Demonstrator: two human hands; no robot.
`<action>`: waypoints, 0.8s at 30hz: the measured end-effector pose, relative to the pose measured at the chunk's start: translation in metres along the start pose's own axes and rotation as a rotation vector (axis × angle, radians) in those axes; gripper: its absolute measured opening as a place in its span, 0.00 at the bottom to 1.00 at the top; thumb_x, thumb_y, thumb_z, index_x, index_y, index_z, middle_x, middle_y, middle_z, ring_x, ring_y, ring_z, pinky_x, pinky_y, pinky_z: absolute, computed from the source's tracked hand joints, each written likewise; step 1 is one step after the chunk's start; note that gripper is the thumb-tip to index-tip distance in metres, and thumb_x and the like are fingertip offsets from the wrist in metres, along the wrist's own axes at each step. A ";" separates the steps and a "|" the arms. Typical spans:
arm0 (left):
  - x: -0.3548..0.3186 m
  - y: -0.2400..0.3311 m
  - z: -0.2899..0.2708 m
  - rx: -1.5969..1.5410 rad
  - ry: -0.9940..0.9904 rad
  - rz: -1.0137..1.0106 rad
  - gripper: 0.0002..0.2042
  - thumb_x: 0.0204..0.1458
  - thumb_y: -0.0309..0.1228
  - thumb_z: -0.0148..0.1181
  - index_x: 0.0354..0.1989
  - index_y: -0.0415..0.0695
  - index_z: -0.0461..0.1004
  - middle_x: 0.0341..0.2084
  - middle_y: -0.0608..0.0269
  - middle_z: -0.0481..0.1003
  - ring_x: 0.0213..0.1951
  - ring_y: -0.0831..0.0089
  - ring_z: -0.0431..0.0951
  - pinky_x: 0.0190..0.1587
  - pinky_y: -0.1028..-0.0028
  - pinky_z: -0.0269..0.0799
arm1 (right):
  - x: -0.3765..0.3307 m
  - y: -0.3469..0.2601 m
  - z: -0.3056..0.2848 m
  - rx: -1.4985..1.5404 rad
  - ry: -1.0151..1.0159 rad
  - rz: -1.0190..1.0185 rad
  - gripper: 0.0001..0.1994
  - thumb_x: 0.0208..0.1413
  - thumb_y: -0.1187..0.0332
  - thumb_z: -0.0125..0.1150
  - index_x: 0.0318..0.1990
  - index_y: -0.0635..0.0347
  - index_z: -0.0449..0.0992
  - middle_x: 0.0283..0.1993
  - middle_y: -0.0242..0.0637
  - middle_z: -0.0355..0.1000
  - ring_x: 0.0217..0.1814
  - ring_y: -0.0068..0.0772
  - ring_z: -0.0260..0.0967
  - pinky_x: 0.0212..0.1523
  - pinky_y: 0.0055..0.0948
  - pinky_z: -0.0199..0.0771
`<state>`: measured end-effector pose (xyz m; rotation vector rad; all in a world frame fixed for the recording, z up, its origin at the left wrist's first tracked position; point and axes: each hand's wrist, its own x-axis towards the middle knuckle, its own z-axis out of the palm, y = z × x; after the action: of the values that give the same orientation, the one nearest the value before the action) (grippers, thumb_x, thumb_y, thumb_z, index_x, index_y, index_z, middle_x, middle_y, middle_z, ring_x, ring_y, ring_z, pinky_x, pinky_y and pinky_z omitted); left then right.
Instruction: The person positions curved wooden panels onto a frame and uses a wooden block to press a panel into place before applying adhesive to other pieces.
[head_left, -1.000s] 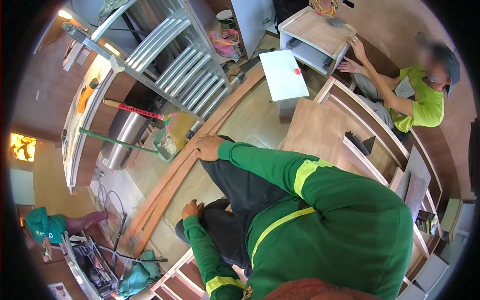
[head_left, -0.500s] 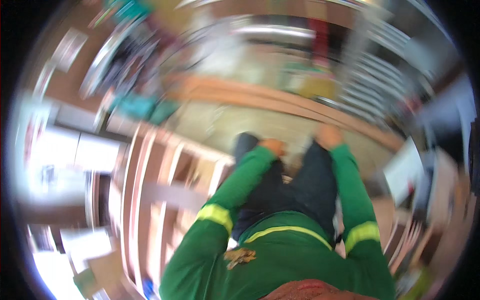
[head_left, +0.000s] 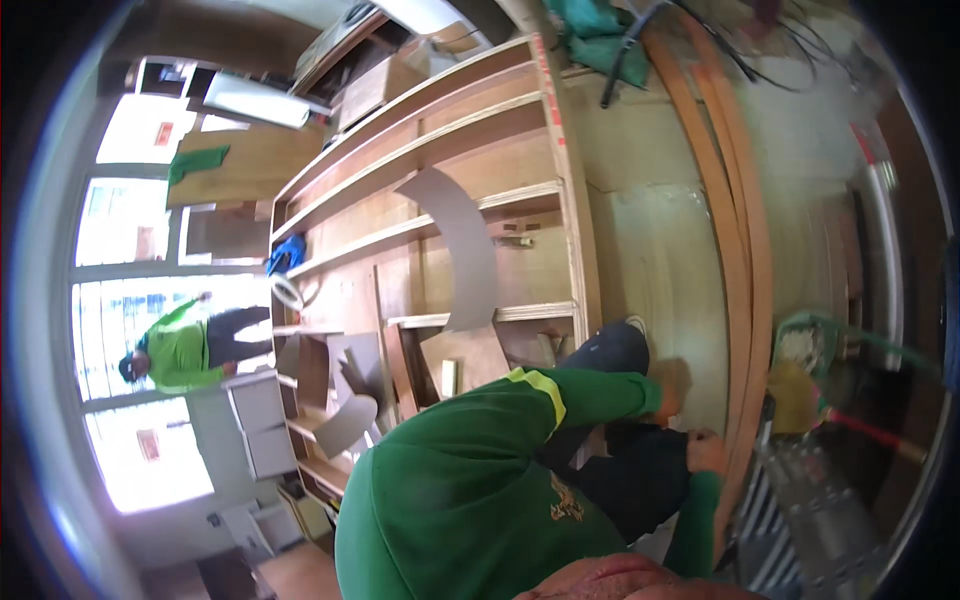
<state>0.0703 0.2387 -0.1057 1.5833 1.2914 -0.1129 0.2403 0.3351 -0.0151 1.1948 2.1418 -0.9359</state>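
Observation:
My left hand (head_left: pixel 672 390) is stretched forward beside my left knee, above the pale floor covering. It is smeared by motion, so its fingers do not show clearly. My right hand (head_left: pixel 706 452) is at my right knee, with its fingers curled in against the dark trousers (head_left: pixel 640 478). Whatever lies inside its grip, if anything, is hidden. Just past both hands run long wooden strips (head_left: pixel 745 300), lying side by side on the floor. To the left of my legs lies a large wooden shelf frame (head_left: pixel 583 240) with several compartments.
A curved grey panel (head_left: pixel 468 260) lies across the shelf frame. A person in a bright green top (head_left: pixel 180 352) is by the windows. A metal ladder (head_left: pixel 800 510) and a yellow-green item (head_left: pixel 793 398) lie beyond the strips. A black cable (head_left: pixel 630 60) and teal bags (head_left: pixel 595 45) are at the top.
The view has swung to the left, bringing the shelf frame and windows into the middle. My hands have come closer together near my knees. The picture is sharper.

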 end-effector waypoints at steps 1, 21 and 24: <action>-0.013 0.008 -0.010 -0.190 0.028 0.005 0.27 0.54 0.42 0.63 0.62 0.45 0.72 0.50 0.46 0.78 0.55 0.47 0.76 0.58 0.53 0.69 | 0.009 0.001 0.002 -0.052 -0.034 -0.017 0.21 0.58 0.55 0.58 0.41 0.68 0.82 0.40 0.58 0.78 0.41 0.59 0.77 0.46 0.51 0.76; -0.308 0.137 0.185 -2.442 2.465 -1.061 0.14 0.61 0.44 0.57 0.41 0.46 0.76 0.27 0.63 0.76 0.22 0.70 0.76 0.21 0.68 0.71 | 0.106 -0.310 -0.211 -0.836 -0.928 -0.256 0.22 0.65 0.53 0.52 0.60 0.55 0.74 0.53 0.36 0.77 0.52 0.37 0.75 0.50 0.53 0.72; -0.230 0.234 0.205 -2.425 2.319 -1.470 0.12 0.58 0.42 0.60 0.39 0.46 0.79 0.27 0.59 0.79 0.27 0.62 0.80 0.27 0.61 0.75 | 0.107 -0.342 -0.197 -0.897 -1.004 -0.242 0.21 0.64 0.53 0.54 0.56 0.57 0.76 0.52 0.35 0.79 0.49 0.30 0.76 0.51 0.50 0.72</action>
<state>0.2553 -0.0360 0.0942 2.0692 -1.4105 -1.6922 -0.1286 0.4134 0.1427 -0.0280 1.5214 -0.3840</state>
